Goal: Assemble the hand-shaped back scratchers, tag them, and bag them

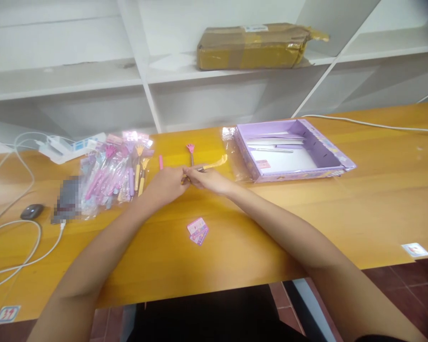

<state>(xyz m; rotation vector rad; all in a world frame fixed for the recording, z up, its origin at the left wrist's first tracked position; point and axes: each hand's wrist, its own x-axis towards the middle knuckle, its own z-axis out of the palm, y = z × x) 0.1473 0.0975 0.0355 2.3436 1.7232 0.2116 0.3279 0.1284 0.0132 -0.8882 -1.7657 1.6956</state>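
My left hand [169,184] and my right hand [211,180] meet over the middle of the table, fingers closed and touching. From my right hand a yellow back scratcher [217,164] with a small hand-shaped head sticks out to the right. Just behind the fingers is a pink back scratcher [190,148], its thin stem running down toward them. A short pink stick [160,162] shows beyond my left hand; its lower end is hidden. What my left fingers pinch is too small and blurred to make out. Nearer to me lie small pink and purple cards [198,231].
At left lies a pile of bagged back scratchers [107,175], near a blurred dark device [67,199], a mouse [32,211], cables and a power strip [73,148]. A purple box [285,175] stands open at right. On the shelf sits a taped carton [253,47].
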